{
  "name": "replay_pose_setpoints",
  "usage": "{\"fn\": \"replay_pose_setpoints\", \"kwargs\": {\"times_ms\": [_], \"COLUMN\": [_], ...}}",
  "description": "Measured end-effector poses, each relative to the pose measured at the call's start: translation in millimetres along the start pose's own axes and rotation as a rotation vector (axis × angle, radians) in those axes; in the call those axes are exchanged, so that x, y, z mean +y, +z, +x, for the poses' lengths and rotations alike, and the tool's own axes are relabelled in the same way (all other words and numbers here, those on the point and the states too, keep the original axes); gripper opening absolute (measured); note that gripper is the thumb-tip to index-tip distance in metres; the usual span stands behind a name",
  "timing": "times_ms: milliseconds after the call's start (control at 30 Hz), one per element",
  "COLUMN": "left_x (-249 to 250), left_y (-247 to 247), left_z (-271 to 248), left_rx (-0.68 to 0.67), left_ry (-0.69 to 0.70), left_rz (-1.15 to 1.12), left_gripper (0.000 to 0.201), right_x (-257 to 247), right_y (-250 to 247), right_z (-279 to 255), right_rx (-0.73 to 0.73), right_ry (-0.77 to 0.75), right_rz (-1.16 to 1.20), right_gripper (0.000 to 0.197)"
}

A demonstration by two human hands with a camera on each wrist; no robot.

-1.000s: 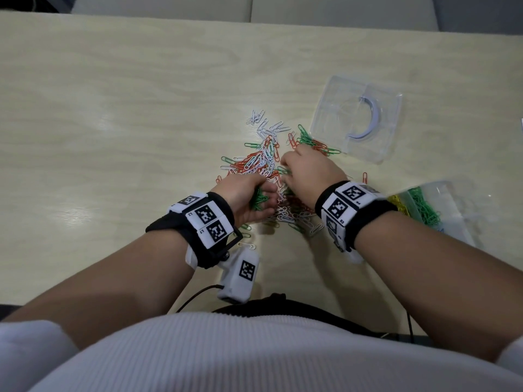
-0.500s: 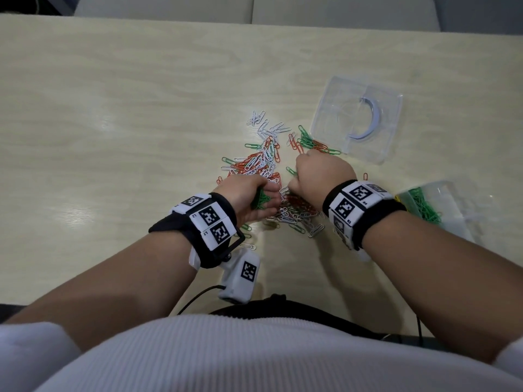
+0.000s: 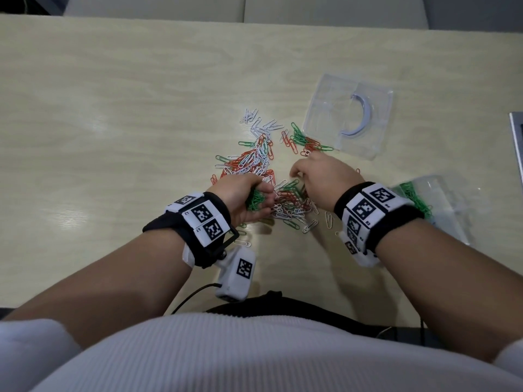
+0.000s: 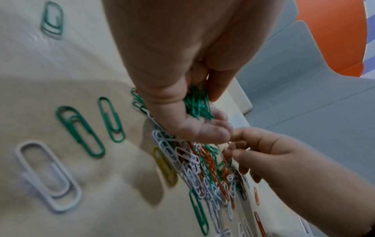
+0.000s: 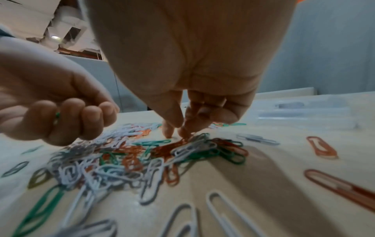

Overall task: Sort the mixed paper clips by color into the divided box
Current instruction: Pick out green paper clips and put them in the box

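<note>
The counter (image 3: 113,114) carries a clear lid (image 3: 349,117) at the far right and the divided box (image 3: 441,199) at the near right edge, green clips already in one compartment. Between them sprawls the mixed pile (image 3: 285,202) of white, orange and green paper clips. The left hand (image 3: 243,198) has its fingers (image 5: 81,118) curled tight round a bunch of green clips (image 4: 198,102). The right hand (image 3: 319,179) dips into the pile, fingers (image 5: 183,126) drawn together at an orange patch; whether they grip a clip, I cannot tell. The risks: clips hook together, so a stray colour may ride along, and the overfull left fist could spill greens back.
</note>
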State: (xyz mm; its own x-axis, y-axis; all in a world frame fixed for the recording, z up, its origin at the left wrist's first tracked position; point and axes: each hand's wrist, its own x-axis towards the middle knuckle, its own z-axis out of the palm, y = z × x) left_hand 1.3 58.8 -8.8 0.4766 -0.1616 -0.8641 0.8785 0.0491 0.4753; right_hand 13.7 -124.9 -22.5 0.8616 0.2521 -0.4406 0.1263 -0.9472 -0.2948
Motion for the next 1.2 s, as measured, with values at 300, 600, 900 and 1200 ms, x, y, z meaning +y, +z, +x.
{"fn": "replay_pose_setpoints", "kwargs": {"times_ms": [300,600,900,1200], "left_x": [0,1,1,2], "left_y": [2,1,13,9], "left_z": [-3,-1,-1,-5], "left_rx": [0.003,0.02,0.002,-0.017], "left_ry": [0.025,0.027,0.042,-0.016], "left_rz": [0.036,0.04,0.002,0.053], "left_gripper": [0.029,0.029,0.027,0.032], "right_x": [-12,-17,-34,-1], "right_y": [7,-1,-21,-17], "right_z": [-2,-5,-17,-17], "right_rx": [0.051,-0.061,0.034,0.068], "right_ry": [-0.039,0.061,-0.114,0.132], "right_rz": [-0.072,-0.195,0.27,0.114], "right_gripper": [0.017,0.024,0.005,0.017]}}
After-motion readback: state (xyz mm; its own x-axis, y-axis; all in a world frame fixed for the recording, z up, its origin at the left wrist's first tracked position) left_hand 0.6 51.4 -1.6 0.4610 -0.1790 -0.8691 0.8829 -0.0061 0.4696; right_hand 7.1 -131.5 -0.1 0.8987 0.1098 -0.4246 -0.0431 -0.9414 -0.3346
